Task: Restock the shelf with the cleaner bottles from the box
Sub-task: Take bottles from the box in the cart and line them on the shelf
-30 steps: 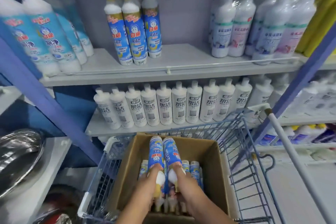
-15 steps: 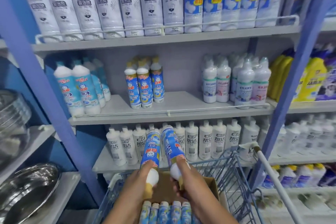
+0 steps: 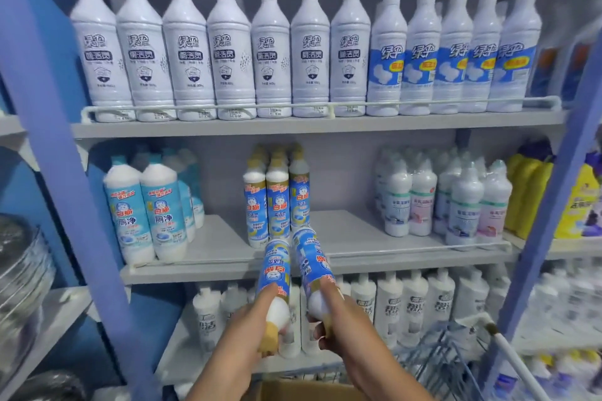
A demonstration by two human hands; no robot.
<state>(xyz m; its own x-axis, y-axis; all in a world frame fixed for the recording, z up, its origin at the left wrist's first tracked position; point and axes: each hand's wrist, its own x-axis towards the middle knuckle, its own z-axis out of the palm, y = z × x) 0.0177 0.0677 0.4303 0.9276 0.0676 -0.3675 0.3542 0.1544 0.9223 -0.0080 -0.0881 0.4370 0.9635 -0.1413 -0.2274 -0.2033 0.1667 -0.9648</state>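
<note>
Left hand [image 3: 250,324] wrapped around the neck end of one blue cleaner bottle [image 3: 274,273]; right hand [image 3: 338,322] wrapped likewise around a second bottle [image 3: 312,265]. Both bottles side by side, bases pointed forward and up, reaching the front edge of the middle shelf [image 3: 374,239]. Just behind the bases, a small cluster of matching bottles [image 3: 277,202] upright on that shelf. Cardboard box [image 3: 306,391] at bottom edge, only its rim in view. Wire cart [image 3: 446,361] at lower right.
</note>
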